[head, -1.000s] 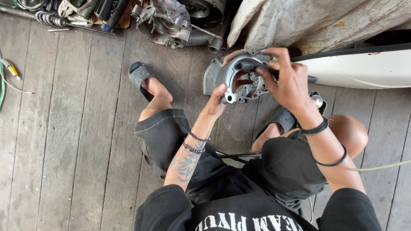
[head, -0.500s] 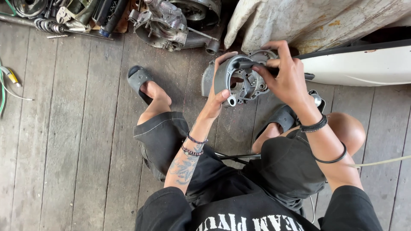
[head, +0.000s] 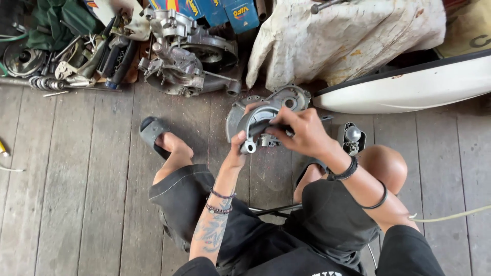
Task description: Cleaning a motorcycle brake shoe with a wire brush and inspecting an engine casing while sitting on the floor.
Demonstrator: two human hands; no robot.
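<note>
As seen from the head camera, looking straight down, a person sits low over a grey plank floor (head: 76, 204), knees apart.

Item 1: round grey metal engine cover (head: 266, 120), held on edge above the floor between the knees, just in front of a white cloth-draped bulk (head: 348, 41). Its lower and right portions are hidden by the hands; inner detail is hard to make out.

Item 2: left hand (head: 239, 148), tattooed forearm with bead bracelets, grip closed on the cover's lower left rim, thumb over the edge.

Item 3: right hand (head: 304, 134), two black wristbands, grip closed around a dark slim tool (head: 266, 127) laid against the cover's face. The tool's kind cannot be told; most of it lies under the fingers.

Item 4: grey sandal (head: 152, 134) on the left foot, flat on the planks. The right foot is largely hidden behind the right forearm.

Item 5: bare engine casing (head: 179, 56), aluminium, on the floor ahead of the left foot, well apart from the hands.

Item 6: heap of springs, tubes and small metal parts (head: 71, 61), upper left, partly cut off by the frame edge.

Item 7: white curved body panel (head: 409, 87), right, cut off at the frame edge.

Item 8: blue cartons (head: 225, 13), top edge, only partly in frame.
</note>
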